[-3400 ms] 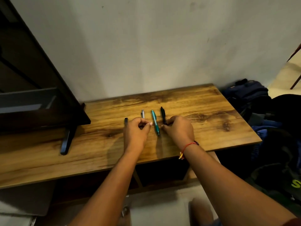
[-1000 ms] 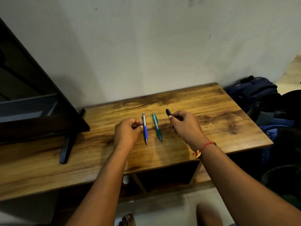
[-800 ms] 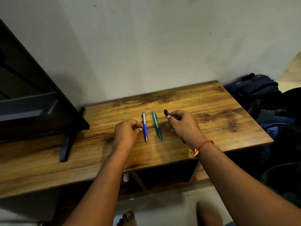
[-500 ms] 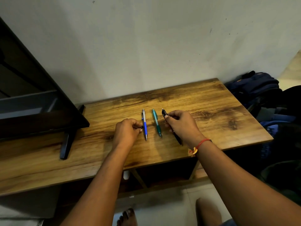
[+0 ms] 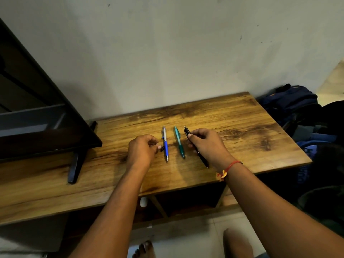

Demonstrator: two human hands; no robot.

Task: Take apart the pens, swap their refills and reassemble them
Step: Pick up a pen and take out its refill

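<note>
A plain pale wall point(image 5: 186, 53) stands behind a long wooden bench point(image 5: 242, 123) with dark grain marks, seen from above by the person working at it. At the left end of the bench stands a large dark screen point(image 5: 37, 118) on a slim black foot point(image 5: 76, 164). On the floor past the right end lies a heap of blue and dark bags point(image 5: 296, 107).

Three pens sit near the middle of the bench, side by side, running away from the person with their writing tips towards the near edge. The blue and silver pen point(image 5: 165, 146) lies flat on the left. The teal pen point(image 5: 179, 144) lies flat just beside it, not touching.

The black pen point(image 5: 186, 131) is on the right, gripped by the right hand point(image 5: 206, 146). Its fingers are curled round the barrel, with the top end poking out past the thumb and the tip showing below the heel of the hand. A red thread point(image 5: 230, 164) circles that wrist.

The left hand point(image 5: 142, 152) rests on the bench just left of the blue and silver pen, with its fingers curled in. It pinches a small dark piece point(image 5: 161, 148) at the fingertips, too small to tell what it is.

A bare foot point(image 5: 144, 248) shows on the pale floor below.
</note>
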